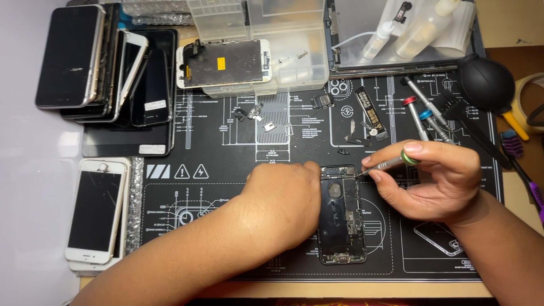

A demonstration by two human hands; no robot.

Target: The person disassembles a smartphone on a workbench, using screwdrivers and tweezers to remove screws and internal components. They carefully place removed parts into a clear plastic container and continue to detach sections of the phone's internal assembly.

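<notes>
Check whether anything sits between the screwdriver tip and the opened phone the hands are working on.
Nothing visible does. The right hand holds the green-capped screwdriver with its tip at the upper right edge of the opened phone. The left hand rests against the phone's left side, away from the tip.

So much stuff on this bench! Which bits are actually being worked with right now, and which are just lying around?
In use:
- opened phone, steadied by the left hand
- green-capped screwdriver in the right hand, tip at the phone's top edge

Lying about:
- stacked phones
- white phone
- detached screen
- spare screwdrivers
- black air blower
- bottles
</notes>
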